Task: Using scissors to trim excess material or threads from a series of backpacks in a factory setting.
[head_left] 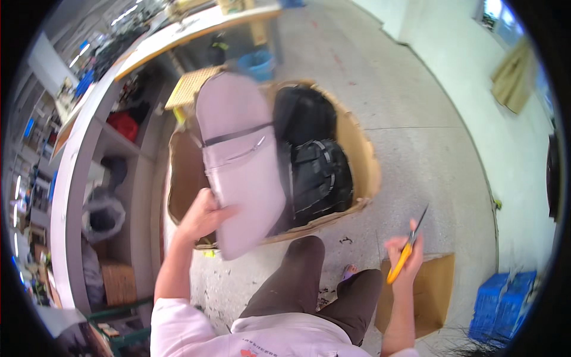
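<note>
Left hand (205, 215) grips lilac zippered bag (247, 184), seemingly steadying it | right hand (410, 262) holds yellow-handled scissors (399, 265) aside, likely sparing fabric

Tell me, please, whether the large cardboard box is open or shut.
The box is open: no cover spans its rim, and black bags show inside, beside the pale bag the left hand holds.

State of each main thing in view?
Left hand: gripping the bag's edge
Pale bag: held, extending over the large carton
Right hand: holding scissors
Yellow-handled scissors: held, blades open or shut unclear
Large carton: open-topped, occupied
Black bags: inside the large carton
Small carton: open, on floor
Tan cloth: hanging
</note>
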### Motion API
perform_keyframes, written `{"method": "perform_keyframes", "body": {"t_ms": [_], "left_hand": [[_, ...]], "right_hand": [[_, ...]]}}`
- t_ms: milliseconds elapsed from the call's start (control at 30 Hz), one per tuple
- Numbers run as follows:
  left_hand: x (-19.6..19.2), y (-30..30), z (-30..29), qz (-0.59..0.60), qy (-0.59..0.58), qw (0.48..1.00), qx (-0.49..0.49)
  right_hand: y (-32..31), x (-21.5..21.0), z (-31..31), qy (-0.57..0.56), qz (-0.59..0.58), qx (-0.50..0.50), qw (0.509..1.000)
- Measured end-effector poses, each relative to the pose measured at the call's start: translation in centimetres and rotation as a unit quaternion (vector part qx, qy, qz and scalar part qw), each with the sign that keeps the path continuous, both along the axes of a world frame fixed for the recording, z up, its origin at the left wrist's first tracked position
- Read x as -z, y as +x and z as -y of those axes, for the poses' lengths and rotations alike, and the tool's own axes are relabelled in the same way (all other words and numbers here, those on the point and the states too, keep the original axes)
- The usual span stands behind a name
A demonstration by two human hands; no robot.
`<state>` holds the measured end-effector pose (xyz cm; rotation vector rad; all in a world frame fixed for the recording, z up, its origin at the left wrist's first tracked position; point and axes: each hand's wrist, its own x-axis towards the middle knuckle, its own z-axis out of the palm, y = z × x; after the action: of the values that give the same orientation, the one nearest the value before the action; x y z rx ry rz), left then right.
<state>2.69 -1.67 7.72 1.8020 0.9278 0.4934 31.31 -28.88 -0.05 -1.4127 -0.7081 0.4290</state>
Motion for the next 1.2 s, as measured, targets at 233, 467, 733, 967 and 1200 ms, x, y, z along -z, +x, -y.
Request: {"method": "perform_keyframes", "body": {"t_ms": [233, 467, 733, 967, 1200], "left_hand": [[-12.0, 1.5, 1.4, -0.044, 0.067, 0.926, 0.369], [-12.3, 6.5, 0.8, -0.114, -0.007, 0.819, 0.563], [-9.1, 15.4, 6.3, -0.08, 0.219, 0.867, 0.441], [-1.2, 22.5, 11.0, -0.018, -0.084, 0.834, 0.545], [0.7, 22.4, 12.4, -0.026, -0.1, 0.811, 0.575]], "right_hand": [[3.2, -16.4, -3.0, 0.097, 0.419, 0.047, 0.901], [1.0, -13.1, 3.3, -0.044, 0.16, -0.045, 0.985], [-4.7, -6.9, 9.5, 0.075, -0.193, 0.027, 0.978], [-7.7, -6.0, 12.9, -0.076, -0.19, 0.084, 0.975], [-4.7, -9.3, 17.5, -0.369, 0.076, 0.061, 0.924]]}}
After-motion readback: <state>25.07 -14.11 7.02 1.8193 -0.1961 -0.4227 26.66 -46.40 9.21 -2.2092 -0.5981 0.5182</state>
